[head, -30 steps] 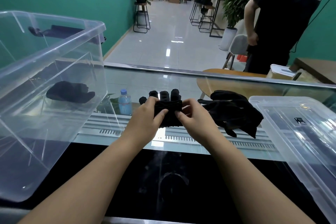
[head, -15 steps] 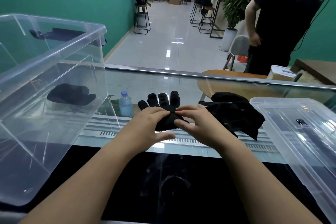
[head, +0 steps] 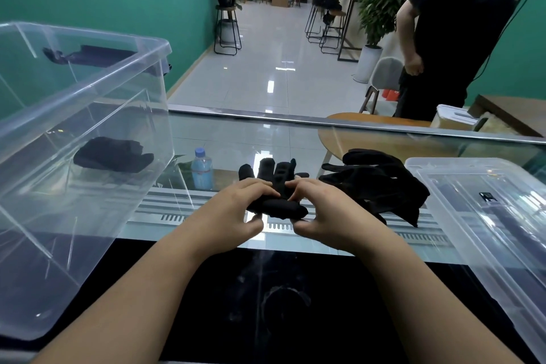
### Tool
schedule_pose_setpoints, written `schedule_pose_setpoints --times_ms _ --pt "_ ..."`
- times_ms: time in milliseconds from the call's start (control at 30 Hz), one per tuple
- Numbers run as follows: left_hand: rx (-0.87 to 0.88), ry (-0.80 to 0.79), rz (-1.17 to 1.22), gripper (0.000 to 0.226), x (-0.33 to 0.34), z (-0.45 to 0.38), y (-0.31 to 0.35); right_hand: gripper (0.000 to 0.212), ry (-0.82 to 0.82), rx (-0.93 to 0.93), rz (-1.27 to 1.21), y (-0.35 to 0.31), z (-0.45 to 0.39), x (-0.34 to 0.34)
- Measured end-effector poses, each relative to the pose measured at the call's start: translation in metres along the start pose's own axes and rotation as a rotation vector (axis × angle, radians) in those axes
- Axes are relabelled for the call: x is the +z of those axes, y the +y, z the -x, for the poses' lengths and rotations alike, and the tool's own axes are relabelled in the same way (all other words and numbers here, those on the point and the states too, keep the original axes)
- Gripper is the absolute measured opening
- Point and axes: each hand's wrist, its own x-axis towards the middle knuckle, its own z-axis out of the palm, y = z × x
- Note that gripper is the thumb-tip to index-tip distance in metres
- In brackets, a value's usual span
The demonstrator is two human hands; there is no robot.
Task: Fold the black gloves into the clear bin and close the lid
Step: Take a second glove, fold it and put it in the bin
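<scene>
Black glove, half rolled, held in both hands' grip; next, finish rolling and drop it into the clear bin.

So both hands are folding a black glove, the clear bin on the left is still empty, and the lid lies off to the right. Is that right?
Not quite: the clear bin is not empty. The head view shows one folded black glove already lying inside it. The rest holds: the left hand and right hand are folding a black glove, and the lid lies to the right.

Café-like lounge: bar stools, potted plants.
</scene>
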Motion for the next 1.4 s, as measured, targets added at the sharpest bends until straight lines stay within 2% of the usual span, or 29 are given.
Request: schedule_pose_setpoints --times_ms 133,367,467,667,767,833,967,1167,1400 --pt "-0.06 -0.021 -0.036 0.056 0.001 -0.002 -0.003 0.019 0.035 0.026 -0.005 0.0 0.0 -0.001" --pt "-0.034 -0.024 0.012 0.048 -0.002 -0.001 0.0 0.017 0.039 0.07 0.039 -0.005 0.0 0.001" --pt "-0.049 -0.035 0.067 0.048 -0.008 0.003 0.005 0.022 0.027 0.072 0.057 -0.005 0.003 0.001" --pt "-0.094 -0.025 0.117 0.034 -0.015 0.005 0.005 0.022 0.006 0.013 -0.014 -0.007 0.008 -0.007" --pt "-0.096 -0.004 0.108 0.014 -0.016 0.004 0.005 0.016 0.007 0.028 -0.032 -0.007 0.007 -0.011" --pt "-0.116 0.029 0.138 0.014 -0.015 0.003 0.005 0.01 0.013 0.076 -0.083 -0.005 0.005 -0.011" --pt "-0.214 0.174 0.155 0.015 -0.007 -0.008 0.007 0.024 0.106 0.189 -0.241 -0.002 -0.004 -0.006" --pt "-0.276 0.33 0.138 0.013 0.006 -0.021 0.009 0.023 0.273 0.329 -0.274 -0.007 -0.023 0.009" --pt "-0.338 0.387 0.109 0.022 0.012 -0.028 0.012 0.02 0.379 0.425 -0.286 -0.011 -0.03 0.023"
